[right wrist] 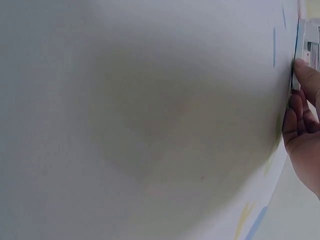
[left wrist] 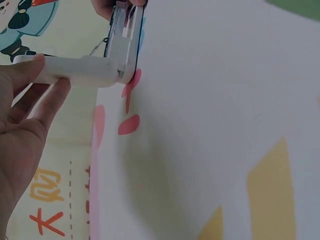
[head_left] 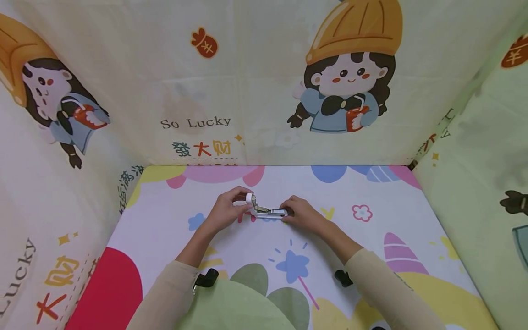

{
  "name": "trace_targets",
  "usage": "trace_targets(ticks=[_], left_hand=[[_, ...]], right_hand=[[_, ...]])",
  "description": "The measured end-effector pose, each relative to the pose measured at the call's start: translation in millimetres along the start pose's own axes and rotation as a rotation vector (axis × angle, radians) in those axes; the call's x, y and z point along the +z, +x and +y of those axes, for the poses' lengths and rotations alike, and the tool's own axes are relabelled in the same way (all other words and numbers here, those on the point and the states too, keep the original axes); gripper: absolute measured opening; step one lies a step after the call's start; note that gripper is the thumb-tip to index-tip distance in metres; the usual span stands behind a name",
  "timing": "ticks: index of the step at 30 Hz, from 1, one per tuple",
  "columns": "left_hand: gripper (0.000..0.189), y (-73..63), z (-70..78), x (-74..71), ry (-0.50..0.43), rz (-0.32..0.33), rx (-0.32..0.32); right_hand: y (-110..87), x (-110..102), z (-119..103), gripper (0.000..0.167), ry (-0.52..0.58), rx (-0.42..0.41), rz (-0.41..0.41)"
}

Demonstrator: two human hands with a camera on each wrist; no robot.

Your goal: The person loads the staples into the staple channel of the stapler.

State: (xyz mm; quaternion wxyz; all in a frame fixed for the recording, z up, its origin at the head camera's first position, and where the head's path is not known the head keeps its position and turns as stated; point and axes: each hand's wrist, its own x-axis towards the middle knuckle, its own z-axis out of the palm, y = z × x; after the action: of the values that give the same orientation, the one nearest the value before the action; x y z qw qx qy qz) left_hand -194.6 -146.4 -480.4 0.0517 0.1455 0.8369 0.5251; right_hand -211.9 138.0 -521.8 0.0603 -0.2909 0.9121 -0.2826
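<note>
A white stapler [head_left: 270, 212] lies on the patterned tabletop in the head view, its top arm swung up so the metal staple channel shows. My left hand [head_left: 226, 209] pinches the raised top arm between thumb and fingers. In the left wrist view that white arm [left wrist: 82, 70] stands roughly at a right angle to the base. My right hand [head_left: 304, 213] grips the far right end of the stapler's base. The right wrist view shows the thumb and fingers of the right hand [right wrist: 306, 107] at the base's end, with much of the stapler cut off by the frame edge.
The tabletop [head_left: 330, 238] carries a printed cloth of flowers, stars and coloured shapes. Cream fabric walls [head_left: 264, 91] with cartoon figures and lettering enclose the back and both sides. Black wrist straps [head_left: 207, 277] stick out near the sleeves.
</note>
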Motion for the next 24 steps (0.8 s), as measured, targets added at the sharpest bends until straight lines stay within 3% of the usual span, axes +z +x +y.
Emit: trace_targets(ticks=[16, 24], left_hand=[[0.035, 2.7, 6.1, 7.2, 0.031, -0.021, -0.021], [0.035, 6.9, 10.5, 11.5, 0.044, -0.046, 0.030]], right_hand=[[-1.8, -2.5, -0.7, 0.033, 0.028, 0.080, -0.049], [2.6, -1.4, -1.0, 0.034, 0.021, 0.100, -0.056]])
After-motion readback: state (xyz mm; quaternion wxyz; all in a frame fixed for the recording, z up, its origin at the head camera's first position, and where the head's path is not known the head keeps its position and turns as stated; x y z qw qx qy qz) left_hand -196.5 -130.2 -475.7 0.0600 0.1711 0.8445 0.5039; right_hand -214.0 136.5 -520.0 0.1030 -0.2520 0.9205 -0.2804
